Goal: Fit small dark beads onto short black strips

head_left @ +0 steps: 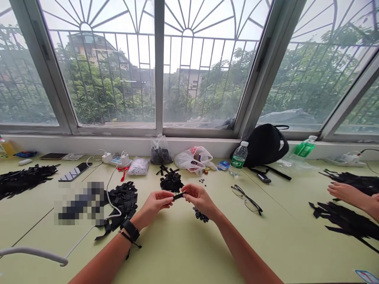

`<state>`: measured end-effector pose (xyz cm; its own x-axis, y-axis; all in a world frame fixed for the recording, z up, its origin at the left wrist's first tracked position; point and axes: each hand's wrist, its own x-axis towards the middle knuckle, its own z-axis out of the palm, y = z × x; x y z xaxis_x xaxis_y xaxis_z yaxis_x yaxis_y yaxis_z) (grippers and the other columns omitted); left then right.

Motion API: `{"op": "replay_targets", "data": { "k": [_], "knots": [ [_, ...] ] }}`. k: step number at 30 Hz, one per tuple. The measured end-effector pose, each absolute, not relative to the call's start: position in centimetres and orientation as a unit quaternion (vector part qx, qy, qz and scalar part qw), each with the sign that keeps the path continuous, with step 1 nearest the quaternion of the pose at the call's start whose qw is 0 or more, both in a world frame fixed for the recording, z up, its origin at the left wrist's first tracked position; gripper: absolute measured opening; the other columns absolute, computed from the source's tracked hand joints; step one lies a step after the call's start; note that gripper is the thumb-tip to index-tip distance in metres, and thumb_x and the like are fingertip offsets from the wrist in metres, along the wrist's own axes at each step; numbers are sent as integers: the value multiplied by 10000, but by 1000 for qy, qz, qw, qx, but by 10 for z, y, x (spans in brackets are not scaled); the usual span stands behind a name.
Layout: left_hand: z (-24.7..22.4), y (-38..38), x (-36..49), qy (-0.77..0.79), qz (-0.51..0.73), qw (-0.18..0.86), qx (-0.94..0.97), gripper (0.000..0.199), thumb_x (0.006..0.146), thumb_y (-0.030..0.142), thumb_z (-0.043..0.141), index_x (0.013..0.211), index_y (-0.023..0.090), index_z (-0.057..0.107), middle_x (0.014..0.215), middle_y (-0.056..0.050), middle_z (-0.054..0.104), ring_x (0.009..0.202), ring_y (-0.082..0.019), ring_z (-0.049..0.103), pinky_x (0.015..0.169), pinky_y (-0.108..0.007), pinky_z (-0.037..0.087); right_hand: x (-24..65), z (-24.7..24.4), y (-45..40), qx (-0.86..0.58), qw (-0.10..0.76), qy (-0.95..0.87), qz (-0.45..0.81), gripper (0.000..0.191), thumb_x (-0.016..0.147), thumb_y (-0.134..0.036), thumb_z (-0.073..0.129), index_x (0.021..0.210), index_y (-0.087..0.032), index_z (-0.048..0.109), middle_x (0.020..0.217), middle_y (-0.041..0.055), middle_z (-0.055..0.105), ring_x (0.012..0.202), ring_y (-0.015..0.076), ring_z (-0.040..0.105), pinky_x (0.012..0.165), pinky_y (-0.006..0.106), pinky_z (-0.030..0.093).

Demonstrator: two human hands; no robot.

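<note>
The fingers and thumbs of my left hand (155, 203) and right hand (199, 199) are closed in a pinch on a short black strip (178, 196), one hand at each end, holding it just above a pale green table (177, 256). It looks like thin fabric ribbon, so I judge it light, soft and apt to flop, and best held close to its ends (whether it is slippery, I cannot tell by sight).

Just ahead of the strip lies a heap of cut black strips (171, 182). Just below it, under my right hand, sits a cluster of small dark round pieces (200, 215). To the strip's left is a larger black heap (122, 201), near the black band (130, 230) on my left wrist. To its right lie eyeglasses (246, 199), with a water bottle (238, 158) standing beyond them. Far to its right, another person's hand (345, 193) rests beside more black strips (346, 221).
</note>
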<state>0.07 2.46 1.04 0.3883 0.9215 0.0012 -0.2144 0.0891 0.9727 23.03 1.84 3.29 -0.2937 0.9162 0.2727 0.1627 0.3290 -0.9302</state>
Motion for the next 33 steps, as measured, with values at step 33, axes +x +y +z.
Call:
{"op": "replay_targets", "data": {
  "k": [33],
  "knots": [
    [15,25,-1,400,491,539,555,358,677,391,882,947,173,792,965,-90,769,878,-239,702,791,-339,559,272,23,33,-600,339,-705,171,172,771,-268,608,785,-184,757,813,53,745,708,179,621,673,276,458]
  ]
}}
